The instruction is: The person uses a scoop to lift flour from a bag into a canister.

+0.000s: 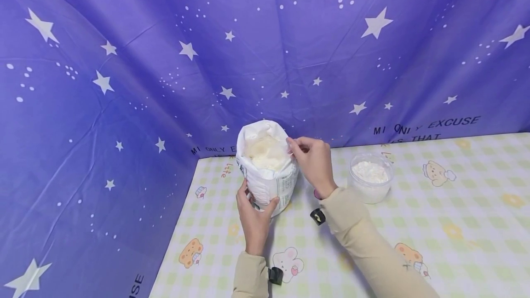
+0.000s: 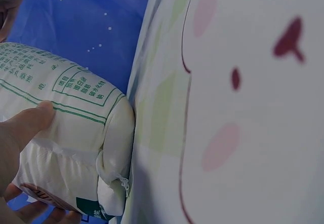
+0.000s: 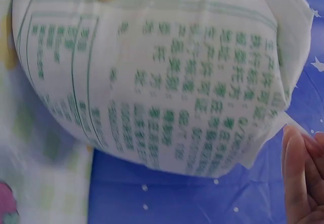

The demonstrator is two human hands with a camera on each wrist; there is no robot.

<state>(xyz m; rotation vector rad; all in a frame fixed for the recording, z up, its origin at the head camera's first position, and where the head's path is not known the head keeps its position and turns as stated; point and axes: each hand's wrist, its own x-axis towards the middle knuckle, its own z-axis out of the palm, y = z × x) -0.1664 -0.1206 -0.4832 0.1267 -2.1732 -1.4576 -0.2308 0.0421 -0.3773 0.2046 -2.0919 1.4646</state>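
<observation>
A white flour bag (image 1: 271,190) with green printing stands upright on the table, its mouth spread and pale powder (image 1: 267,153) showing inside. Low on the near side, my left hand (image 1: 254,220) grips the bag, thumb on one face and fingers round the other. In the left wrist view the thumb (image 2: 35,122) lies on the printed side. At the bag's right rim, my right hand (image 1: 316,162) pinches the edge between thumb and fingertips. The right wrist view shows those fingers (image 3: 298,168) at a corner of the bag's mouth.
A clear round tub (image 1: 370,190) of white powder stands to the right of the bag, beyond the right forearm. The table has a green checked cloth (image 1: 468,187) with cartoon prints. Blue star-patterned curtains (image 1: 265,49) hang close behind the bag and along the left.
</observation>
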